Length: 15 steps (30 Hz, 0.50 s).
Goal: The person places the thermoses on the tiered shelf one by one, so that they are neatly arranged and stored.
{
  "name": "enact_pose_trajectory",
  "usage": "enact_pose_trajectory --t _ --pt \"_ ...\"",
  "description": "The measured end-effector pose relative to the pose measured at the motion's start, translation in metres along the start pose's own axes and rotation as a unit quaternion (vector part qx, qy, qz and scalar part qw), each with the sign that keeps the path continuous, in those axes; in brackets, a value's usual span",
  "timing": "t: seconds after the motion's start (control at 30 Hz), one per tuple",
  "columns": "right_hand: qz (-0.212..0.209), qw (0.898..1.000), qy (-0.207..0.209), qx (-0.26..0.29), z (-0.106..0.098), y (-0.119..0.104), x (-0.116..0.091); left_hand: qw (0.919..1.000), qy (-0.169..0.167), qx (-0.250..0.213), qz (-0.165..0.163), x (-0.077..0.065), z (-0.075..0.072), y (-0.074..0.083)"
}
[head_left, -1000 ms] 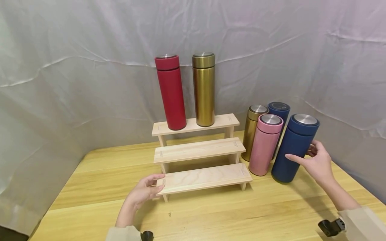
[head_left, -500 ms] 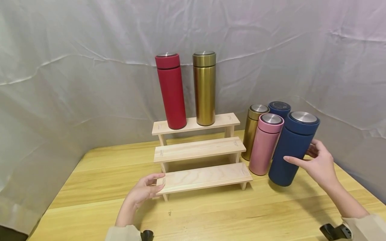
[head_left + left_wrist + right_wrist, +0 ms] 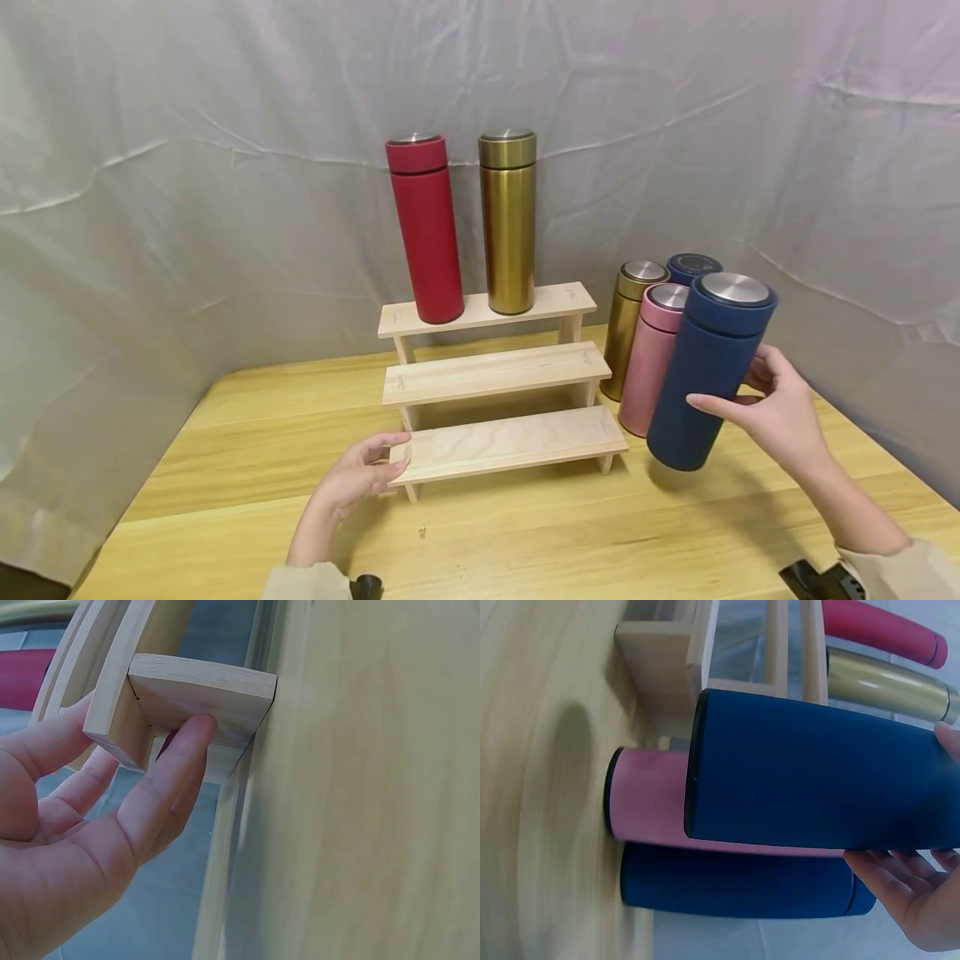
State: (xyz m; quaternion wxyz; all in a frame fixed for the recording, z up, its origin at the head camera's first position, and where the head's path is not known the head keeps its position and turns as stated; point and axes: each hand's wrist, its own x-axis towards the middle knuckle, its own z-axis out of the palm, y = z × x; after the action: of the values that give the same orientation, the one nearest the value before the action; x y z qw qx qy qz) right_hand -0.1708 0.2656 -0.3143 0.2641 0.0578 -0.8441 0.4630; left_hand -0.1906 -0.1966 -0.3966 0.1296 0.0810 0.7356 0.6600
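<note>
My right hand (image 3: 780, 408) grips a blue thermos bottle (image 3: 708, 367) with a silver-topped lid, thumb across its near side and fingers behind it. The bottle hangs just above the table, slightly tilted, in front of a pink thermos (image 3: 647, 367) that it partly covers. The right wrist view shows the lifted bottle's base (image 3: 697, 765) off the wood. At the left end of a three-step wooden rack (image 3: 510, 442), my left hand (image 3: 356, 475) holds the lowest board, thumb on its top edge and fingers around the end, as the left wrist view (image 3: 180, 750) also shows.
A red thermos (image 3: 426, 233) and a tall gold thermos (image 3: 508, 225) stand on the rack's top step. Right of the rack, a shorter gold thermos (image 3: 628, 333) and another blue thermos (image 3: 693, 265) stand behind the pink one. A grey cloth (image 3: 262, 208) hangs behind the table.
My right hand has lifted the blue thermos off the table and carried it left and slightly toward me, so it now overlaps the pink thermos. The left hand has stayed on the rack.
</note>
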Motion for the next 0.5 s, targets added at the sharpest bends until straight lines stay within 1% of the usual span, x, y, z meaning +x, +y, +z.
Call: enact_pose_trajectory --t 0.13,0.37,0.5 --pt "-0.011 1.0 -0.008 0.013 0.007 -0.006 0.001 1.0 -0.002 0.004 0.007 -0.001 -0.001 0.0" --pt "-0.012 1.0 -0.009 0.022 0.018 -0.016 0.005 0.9999 -0.001 0.008 0.012 -0.001 0.001 0.001" --pt "-0.029 0.999 -0.016 0.037 0.022 -0.022 0.007 0.9999 0.003 0.011 0.011 -0.001 0.001 0.001"
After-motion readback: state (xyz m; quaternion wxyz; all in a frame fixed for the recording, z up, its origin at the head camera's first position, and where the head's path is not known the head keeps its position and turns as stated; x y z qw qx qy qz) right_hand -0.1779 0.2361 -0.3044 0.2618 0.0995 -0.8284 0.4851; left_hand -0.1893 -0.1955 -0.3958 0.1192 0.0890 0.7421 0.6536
